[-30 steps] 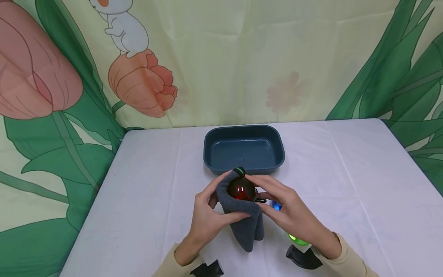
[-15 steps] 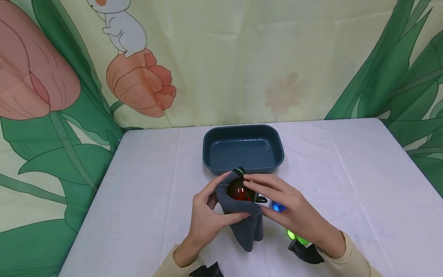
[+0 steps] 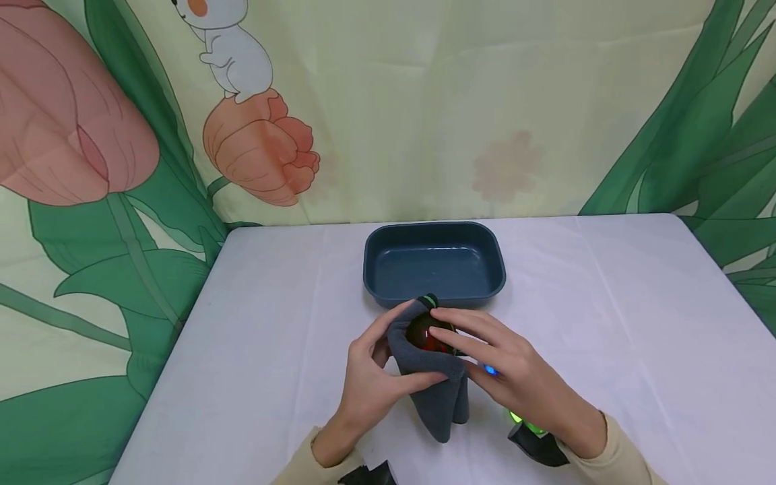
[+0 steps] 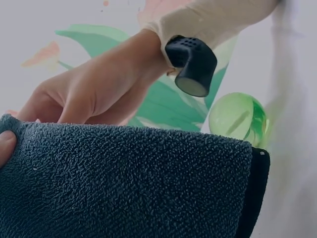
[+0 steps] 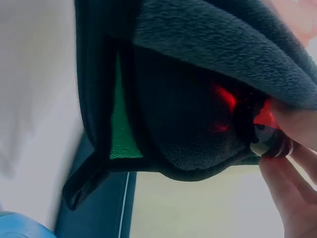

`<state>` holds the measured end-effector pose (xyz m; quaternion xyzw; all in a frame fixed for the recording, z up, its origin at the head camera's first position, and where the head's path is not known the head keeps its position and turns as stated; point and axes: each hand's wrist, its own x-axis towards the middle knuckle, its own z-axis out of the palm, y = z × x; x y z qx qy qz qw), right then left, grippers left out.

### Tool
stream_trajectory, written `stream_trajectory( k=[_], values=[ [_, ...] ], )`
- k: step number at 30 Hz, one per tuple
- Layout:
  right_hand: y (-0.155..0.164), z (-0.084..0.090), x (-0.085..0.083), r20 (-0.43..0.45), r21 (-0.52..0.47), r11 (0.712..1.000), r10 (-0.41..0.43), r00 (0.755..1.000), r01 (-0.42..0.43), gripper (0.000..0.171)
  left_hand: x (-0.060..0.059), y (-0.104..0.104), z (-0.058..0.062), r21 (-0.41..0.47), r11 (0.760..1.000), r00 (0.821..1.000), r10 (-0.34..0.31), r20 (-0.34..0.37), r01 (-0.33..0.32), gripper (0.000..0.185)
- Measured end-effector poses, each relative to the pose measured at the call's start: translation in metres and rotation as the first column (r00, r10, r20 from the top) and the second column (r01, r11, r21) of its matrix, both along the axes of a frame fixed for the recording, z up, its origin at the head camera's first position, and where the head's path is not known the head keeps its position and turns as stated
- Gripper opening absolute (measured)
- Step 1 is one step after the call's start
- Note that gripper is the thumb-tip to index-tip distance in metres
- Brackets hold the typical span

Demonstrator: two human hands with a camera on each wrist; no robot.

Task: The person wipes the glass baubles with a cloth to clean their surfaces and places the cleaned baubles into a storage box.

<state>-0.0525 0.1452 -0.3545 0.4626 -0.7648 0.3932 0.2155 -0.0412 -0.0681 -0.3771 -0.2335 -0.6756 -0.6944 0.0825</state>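
Between both hands, just before the dark blue rectangular plastic tray (image 3: 434, 237), sits a glossy translucent red ball (image 3: 427, 335) half wrapped in a dark grey terry cloth (image 3: 438, 397). The left hand (image 3: 371, 377) grips the cloth around it, thumb pressing the fold, while the right hand (image 3: 515, 374) pinches the ball's top. A translucent green ball (image 4: 237, 119) lies by the right wrist on the white tablecloth (image 3: 606, 323).

Head view: looking forward and down over the desk (image 3: 254, 323) from its near edge, facing the far backdrop. Both wrist views: sitting very close, looking across desk level. All three are sharing the grey cloth (image 3: 433, 397) (image 4: 124, 183) (image 5: 223, 44).
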Motion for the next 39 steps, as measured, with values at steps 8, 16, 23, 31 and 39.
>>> stream_trajectory(
  k=[8, 16, 23, 31, 39],
  values=[
    [0.003, -0.002, 0.002, 0.114, -0.026, 1.000, 0.001, 0.993, 0.002, 0.043, -0.003, 0.002, -0.002, 0.004, 1.000, 1.000, 0.003, -0.031, -0.002, 0.083],
    [0.005, 0.001, 0.007, 0.442, -0.056, 0.997, -0.029, 0.896, 0.060, 0.063, -0.002, 0.000, -0.003, 0.017, 1.000, 0.999, -0.009, -0.036, 0.009, 0.085],
    [0.011, 0.005, 0.004, 0.394, 0.067, 0.997, -0.057, 0.917, 0.033, 0.061, -0.004, -0.002, -0.001, 0.043, 0.999, 1.000, -0.011, -0.016, 0.012, 0.083],
    [0.008, 0.006, -0.003, 0.085, -0.046, 0.998, 0.053, 0.995, -0.049, 0.039, -0.005, -0.002, -0.001, 0.050, 0.998, 1.000, -0.023, -0.021, 0.024, 0.078],
    [0.007, 0.003, -0.006, -0.054, 0.021, 1.000, 0.014, 0.998, -0.013, 0.036, -0.004, -0.002, -0.001, 0.044, 0.999, 1.000, 0.004, 0.004, -0.004, 0.079]
  ],
)
